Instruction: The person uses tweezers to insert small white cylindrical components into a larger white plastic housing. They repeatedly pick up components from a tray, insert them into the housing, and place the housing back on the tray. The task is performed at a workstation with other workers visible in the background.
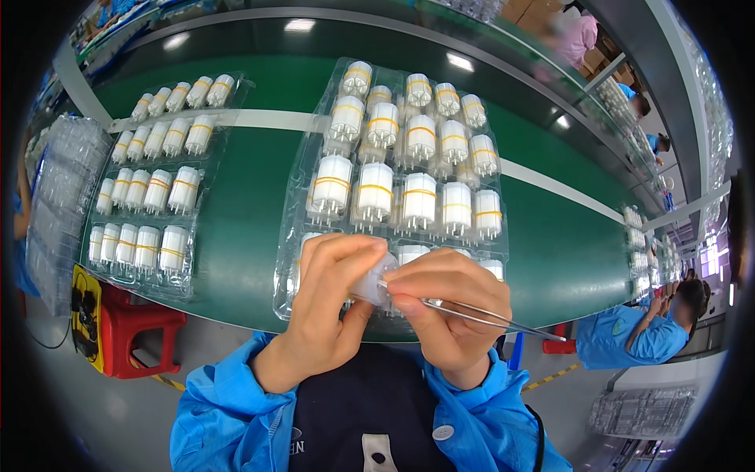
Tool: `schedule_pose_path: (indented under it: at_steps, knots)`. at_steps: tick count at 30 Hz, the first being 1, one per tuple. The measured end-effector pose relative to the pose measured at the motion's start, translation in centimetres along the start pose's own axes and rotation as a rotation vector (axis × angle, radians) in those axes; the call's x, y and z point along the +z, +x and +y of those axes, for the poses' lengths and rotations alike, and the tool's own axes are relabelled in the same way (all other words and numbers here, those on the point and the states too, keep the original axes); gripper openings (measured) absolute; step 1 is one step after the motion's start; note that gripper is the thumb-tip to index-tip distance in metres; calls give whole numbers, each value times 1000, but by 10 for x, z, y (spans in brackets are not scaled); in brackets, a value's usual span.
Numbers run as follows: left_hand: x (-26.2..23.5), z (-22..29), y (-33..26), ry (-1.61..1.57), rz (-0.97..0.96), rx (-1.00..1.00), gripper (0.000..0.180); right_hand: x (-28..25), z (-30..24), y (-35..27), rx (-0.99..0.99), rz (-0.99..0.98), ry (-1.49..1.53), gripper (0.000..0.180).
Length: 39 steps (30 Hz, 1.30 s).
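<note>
My left hand (pixel 326 303) grips a small white cylindrical plastic part (pixel 373 285), held up close to my chest. My right hand (pixel 452 307) pinches metal tweezers (pixel 487 317), whose tip touches that part while the handle end points right. Just beyond my hands lies a clear plastic tray (pixel 295 236) filled with several white cylindrical parts banded in yellow (pixel 376 190), standing on thin pins. My hands hide the tray's near row.
A second clear tray (pixel 197 141) of the same white parts lies to the left on the green conveyor belt (pixel 252 189). A stack of empty trays (pixel 59 197) stands far left, a red stool (pixel 134 330) below. Another person in blue (pixel 641 334) sits to the right.
</note>
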<state>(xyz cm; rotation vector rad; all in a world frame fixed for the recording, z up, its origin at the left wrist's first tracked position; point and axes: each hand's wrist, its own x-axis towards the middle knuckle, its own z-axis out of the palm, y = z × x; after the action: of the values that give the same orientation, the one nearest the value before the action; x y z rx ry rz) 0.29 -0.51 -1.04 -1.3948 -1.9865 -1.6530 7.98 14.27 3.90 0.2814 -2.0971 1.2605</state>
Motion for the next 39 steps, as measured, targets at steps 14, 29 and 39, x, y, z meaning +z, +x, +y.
schedule_pose_path:
  at_steps: [14, 29, 39]
  knots:
    - [-1, 3, -5, -345, -12, -129, 57, -7, 6, 2, -8, 33, 151, 15]
    - [0, 1, -5, -342, -8, -109, 59, -5, 10, 0, 8, 52, 184, 15]
    - [0, 0, -2, -153, 4, -41, 59, -8, 1, 9, -25, -66, -5, 13]
